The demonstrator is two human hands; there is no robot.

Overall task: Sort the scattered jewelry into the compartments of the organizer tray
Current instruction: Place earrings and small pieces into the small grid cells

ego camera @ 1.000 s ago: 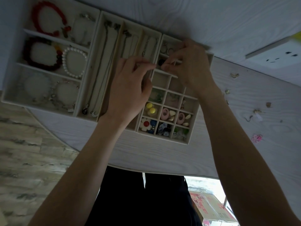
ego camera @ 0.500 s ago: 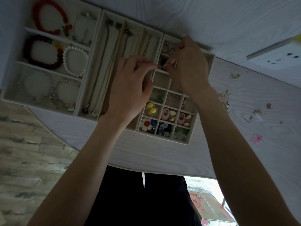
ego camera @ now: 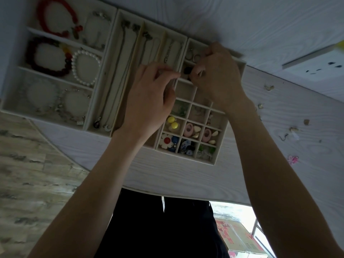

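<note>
barely any movement since a second ago: both hands stay over the upper grid cells, right hand [ego camera: 217,75] has shifted slightly up and in, left hand [ego camera: 149,97] holds the same spot.

right hand fingers are curled tight over a cell at upper centre of the frame, next to a small dark piece [ego camera: 186,70]; whether it pinches that piece or something else i cannot tell. left hand fingertips are pinched together at the divider just left of that cell; something tiny may be in the pinch, cannot tell.

progress, judged from the layout: mostly done. organizer tray [ego camera: 186,157] spans upper left to centre.
- left section: red bracelet [ego camera: 55,17] at top, dark red bracelet [ego camera: 48,56] and pearl bracelet [ego camera: 85,67] in the middle, pale bracelets below.
- middle long slots: necklaces [ego camera: 119,71] lying lengthwise, pendants at the near end.
- right grid: rings [ego camera: 193,56] in the top cell, yellow studs [ego camera: 172,122], flower piece [ego camera: 166,140], pink ovals [ego camera: 189,129], blue and green bits in the bottom row. a few cells under the hands look bare.

left to do: loose earrings [ego camera: 269,87] and small bits scattered on the table [ego camera: 279,174] at right of frame, plus a pink flower piece [ego camera: 293,159] at lower right, well apart from the tray.
</note>
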